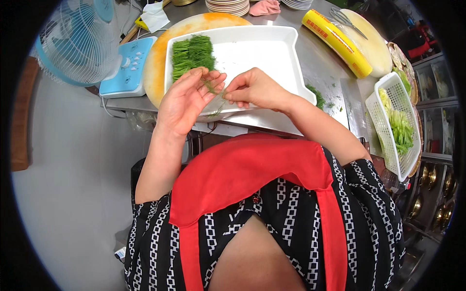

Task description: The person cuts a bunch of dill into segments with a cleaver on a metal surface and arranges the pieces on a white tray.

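My left hand (193,92) is palm up over the front left part of a white plastic tray (291,43), with thin green herb sprigs (210,87) lying against its curled fingers. Close to its right, my right hand (251,89) pinches a fine sprig between thumb and forefinger; a feathery piece (217,111) hangs below, between the hands. Inside the tray's left end, bundles of feathery green herb that looks like dill (194,51) lie side by side, stems to the left. The tray rests partly on a round, orange-stained cutting board (156,62).
A blue fan (127,65) stands left. Right of the tray are herb scraps (316,95), a cleaver-like blade (351,105), a yellow cling film box (336,43), a second round board (371,40) with scissors (347,22), and a white basket (376,105) of lettuce. Stacked plates (227,7) stand behind.
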`<state>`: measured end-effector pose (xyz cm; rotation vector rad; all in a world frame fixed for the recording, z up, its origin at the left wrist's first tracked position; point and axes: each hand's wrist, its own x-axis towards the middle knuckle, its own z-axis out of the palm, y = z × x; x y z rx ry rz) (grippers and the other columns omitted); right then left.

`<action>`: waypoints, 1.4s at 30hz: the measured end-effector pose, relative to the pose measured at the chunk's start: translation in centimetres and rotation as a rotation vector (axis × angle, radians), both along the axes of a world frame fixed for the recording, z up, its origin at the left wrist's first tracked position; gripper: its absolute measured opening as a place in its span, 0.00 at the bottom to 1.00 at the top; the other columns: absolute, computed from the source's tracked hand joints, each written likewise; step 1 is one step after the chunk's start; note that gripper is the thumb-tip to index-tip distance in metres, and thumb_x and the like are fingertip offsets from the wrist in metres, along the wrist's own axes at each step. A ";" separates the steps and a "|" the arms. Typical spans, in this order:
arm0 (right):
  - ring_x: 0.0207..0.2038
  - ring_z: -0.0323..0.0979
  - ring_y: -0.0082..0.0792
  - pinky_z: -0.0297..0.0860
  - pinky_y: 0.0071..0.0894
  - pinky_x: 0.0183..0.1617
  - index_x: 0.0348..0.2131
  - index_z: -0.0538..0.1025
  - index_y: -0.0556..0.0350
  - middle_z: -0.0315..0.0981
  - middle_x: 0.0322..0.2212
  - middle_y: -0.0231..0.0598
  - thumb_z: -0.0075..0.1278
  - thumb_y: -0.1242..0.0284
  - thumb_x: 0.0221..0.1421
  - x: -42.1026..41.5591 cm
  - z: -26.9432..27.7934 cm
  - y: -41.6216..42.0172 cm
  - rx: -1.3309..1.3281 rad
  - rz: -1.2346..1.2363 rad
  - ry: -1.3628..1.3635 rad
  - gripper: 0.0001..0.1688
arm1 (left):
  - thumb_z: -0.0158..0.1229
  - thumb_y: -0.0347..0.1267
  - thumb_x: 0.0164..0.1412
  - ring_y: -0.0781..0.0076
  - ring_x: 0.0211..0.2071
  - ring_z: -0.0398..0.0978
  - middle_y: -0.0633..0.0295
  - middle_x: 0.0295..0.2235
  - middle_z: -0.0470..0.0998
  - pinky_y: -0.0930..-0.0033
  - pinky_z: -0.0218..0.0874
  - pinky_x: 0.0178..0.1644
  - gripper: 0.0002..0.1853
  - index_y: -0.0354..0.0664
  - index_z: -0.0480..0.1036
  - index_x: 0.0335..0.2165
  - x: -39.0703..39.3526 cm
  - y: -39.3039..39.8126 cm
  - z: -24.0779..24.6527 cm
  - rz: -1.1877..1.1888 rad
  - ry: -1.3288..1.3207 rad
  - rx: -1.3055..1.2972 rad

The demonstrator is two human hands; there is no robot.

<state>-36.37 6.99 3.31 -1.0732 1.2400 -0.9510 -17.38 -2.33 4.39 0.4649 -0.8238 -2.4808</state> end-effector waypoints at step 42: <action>0.46 0.66 0.54 0.64 0.43 0.49 0.43 0.71 0.64 0.67 0.43 0.52 0.53 0.76 0.46 -23.1 -9.9 30.1 -0.219 -0.614 1.170 0.22 | 0.62 0.39 0.50 0.43 0.58 0.51 0.36 0.55 0.56 0.54 0.45 0.61 0.42 0.25 0.52 0.54 -24.5 18.0 -11.3 0.199 -0.869 -1.774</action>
